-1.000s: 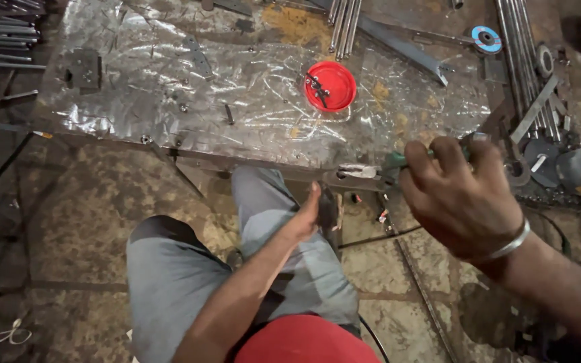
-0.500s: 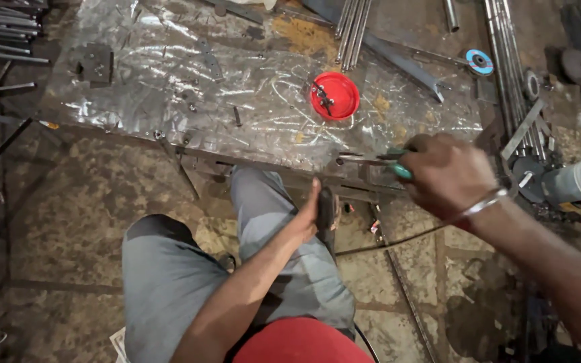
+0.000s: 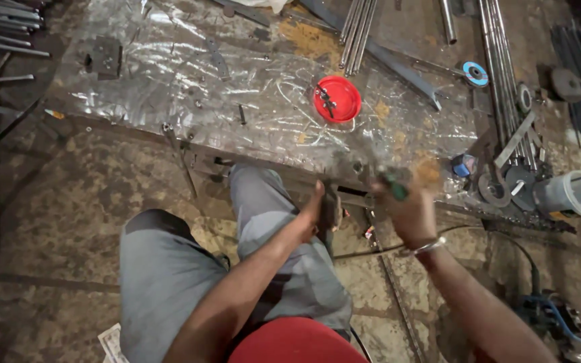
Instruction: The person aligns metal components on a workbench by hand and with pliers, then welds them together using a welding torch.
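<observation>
Down at the near edge of the metal sheet (image 3: 169, 74), both hands work close together over the person's grey-trousered knee (image 3: 270, 215). The right hand (image 3: 408, 212) is closed round a green-handled tool (image 3: 393, 185), its fingers wrapped over the handle so that only a short green stretch shows above the fist; the hand is blurred, and what kind of tool it is I cannot tell. A silver bangle (image 3: 428, 246) sits on that wrist. The left hand (image 3: 317, 205) rests just beside it, its fingers closed against a dark piece (image 3: 332, 207) that hangs below the sheet's near edge (how firmly it grips, the view does not show).

Farther in on the sheet, towards its middle, a red round lid (image 3: 337, 99) lies open side up with a few small dark bits inside. A bundle of thin steel rods (image 3: 356, 33) runs off the far edge behind it. Near the right edge lie more long rods (image 3: 495, 60), a blue-rimmed disc (image 3: 475, 73), some grey cutting discs (image 3: 493, 189) and a grey plastic cup (image 3: 571, 194) on its side. At the far left corner sits a small dark metal plate (image 3: 105, 59).
</observation>
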